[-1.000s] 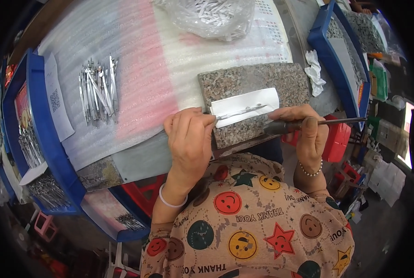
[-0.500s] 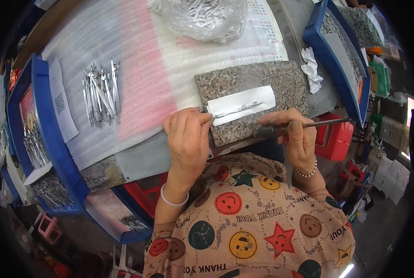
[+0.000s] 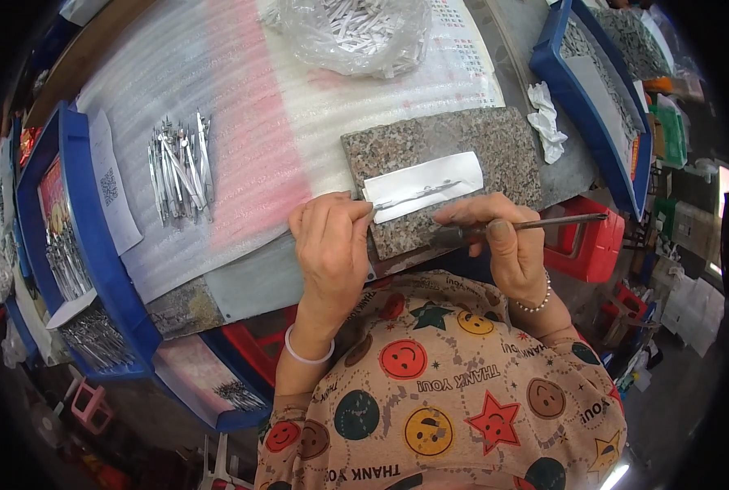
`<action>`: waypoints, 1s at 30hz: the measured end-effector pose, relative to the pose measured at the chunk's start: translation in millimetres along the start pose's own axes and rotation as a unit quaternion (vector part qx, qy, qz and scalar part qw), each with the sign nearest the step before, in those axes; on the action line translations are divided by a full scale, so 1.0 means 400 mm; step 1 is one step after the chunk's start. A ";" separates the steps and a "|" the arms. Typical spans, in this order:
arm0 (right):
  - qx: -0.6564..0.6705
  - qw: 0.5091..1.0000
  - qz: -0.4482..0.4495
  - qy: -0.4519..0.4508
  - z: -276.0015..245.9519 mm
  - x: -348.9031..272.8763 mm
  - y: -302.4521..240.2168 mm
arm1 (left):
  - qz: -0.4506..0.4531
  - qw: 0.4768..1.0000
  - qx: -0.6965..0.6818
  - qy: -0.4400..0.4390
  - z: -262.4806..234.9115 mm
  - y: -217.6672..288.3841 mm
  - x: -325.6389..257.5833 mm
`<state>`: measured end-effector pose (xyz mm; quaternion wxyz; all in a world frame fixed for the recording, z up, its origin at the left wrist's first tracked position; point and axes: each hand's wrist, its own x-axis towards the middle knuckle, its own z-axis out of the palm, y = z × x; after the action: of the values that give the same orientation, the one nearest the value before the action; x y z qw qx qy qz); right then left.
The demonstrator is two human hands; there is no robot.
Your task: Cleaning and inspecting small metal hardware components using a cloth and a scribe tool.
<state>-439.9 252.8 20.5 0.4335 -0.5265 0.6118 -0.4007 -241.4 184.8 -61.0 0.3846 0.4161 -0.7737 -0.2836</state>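
Note:
A folded white paper (image 3: pixel 454 169) with dark grey smears lies on a speckled granite slab (image 3: pixel 511 135) in front of me. My left hand (image 3: pixel 329 237) is closed in a pinch at the paper's left edge. What sits between its fingertips is too small to make out. My right hand (image 3: pixel 503 245), at the slab's near right edge, grips a screwdriver-like tool (image 3: pixel 564 220). Its thin dark shaft points right past my hand, and its dark, blurred handle end shows under my fingers, towards the paper.
Slim silver metal instruments (image 3: pixel 182 167), like drawing compasses, lie piled on foam sheeting (image 3: pixel 250 122). A clear bag (image 3: pixel 356 37) of small white pieces stands at the back. Blue trays (image 3: pixel 83 163) flank the table. Crumpled tissue (image 3: pixel 546 122) lies right of the slab; a red stool (image 3: pixel 589 245) stands below.
My right hand has shifted slightly left with the tool, whose handle end has come left too. The left hand keeps its pinch at the paper's edge.

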 end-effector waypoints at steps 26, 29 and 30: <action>-0.235 0.951 -0.110 0.168 -0.156 0.165 -0.001 | -0.008 1.000 -0.004 0.004 -0.009 0.011 0.004; -0.256 0.950 -0.069 0.164 -0.179 0.245 0.032 | -0.004 1.000 -0.007 0.021 -0.010 0.011 -0.006; -0.257 0.954 -0.037 0.153 -0.186 0.271 0.035 | -0.008 1.000 -0.004 0.028 -0.014 0.020 -0.006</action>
<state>-522.4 149.8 17.9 0.1700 -0.5750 0.7329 -0.3215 -239.2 190.2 -52.9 0.4056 0.4287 -0.7581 -0.2774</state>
